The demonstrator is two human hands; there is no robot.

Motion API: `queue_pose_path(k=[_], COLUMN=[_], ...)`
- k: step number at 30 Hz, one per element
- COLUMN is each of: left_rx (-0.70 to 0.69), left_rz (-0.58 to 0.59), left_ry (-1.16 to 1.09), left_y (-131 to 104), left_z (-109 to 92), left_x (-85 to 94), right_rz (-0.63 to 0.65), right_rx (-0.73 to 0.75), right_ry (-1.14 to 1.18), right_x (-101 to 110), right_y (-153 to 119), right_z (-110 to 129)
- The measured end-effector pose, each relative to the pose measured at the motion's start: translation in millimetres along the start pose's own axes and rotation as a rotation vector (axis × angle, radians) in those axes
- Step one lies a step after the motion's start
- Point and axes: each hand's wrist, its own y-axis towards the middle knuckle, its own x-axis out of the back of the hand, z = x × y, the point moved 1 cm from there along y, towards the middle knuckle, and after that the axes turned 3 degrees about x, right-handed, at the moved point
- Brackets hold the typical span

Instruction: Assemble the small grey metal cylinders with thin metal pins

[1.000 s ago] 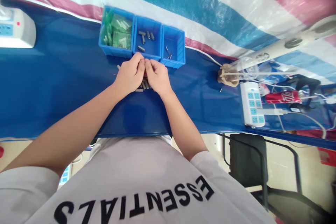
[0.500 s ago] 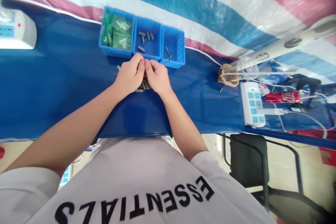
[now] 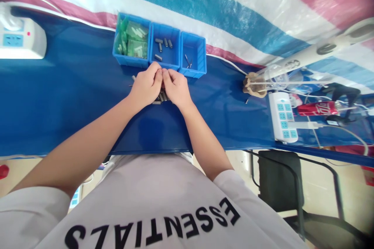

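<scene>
My left hand [image 3: 147,87] and my right hand [image 3: 177,87] meet fingertip to fingertip over the blue table, just in front of the bins. Both are closed, thumbs and fingers pinched together; whatever sits between them is hidden by the fingers. Under and between the hands lies a pile of small grey metal cylinders [image 3: 163,96], partly covered. A few thin metal pieces [image 3: 133,78] show beside my left hand. Behind the hands, the middle blue bin [image 3: 172,61] holds several grey cylinders, and the right blue bin [image 3: 199,72] holds a few thin metal pins [image 3: 189,62].
The left blue bin [image 3: 131,61] contains green plastic bags with white pieces. A white power strip [image 3: 282,116] lies at right near a red can [image 3: 317,108] and a brown-based bottle [image 3: 254,84]. Another white socket block [image 3: 32,39] stands at far left. A black chair [image 3: 280,181] is below the table edge.
The whole view has shifted slightly, with bins and hands a little lower in the picture. Both hands stay pressed together in nearly the same pose.
</scene>
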Motion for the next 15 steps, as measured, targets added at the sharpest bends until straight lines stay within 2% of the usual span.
queue_pose_path(k=[15], left_rx=[-0.006], left_rz=[-0.002], left_ry=[0.013], left_y=[0.4], left_z=[-2.9], left_x=[1.1], right_rz=[-0.012], right_rx=[0.003], right_ry=[0.0], right_x=[-0.2], right_y=[-0.6], right_z=[-0.4])
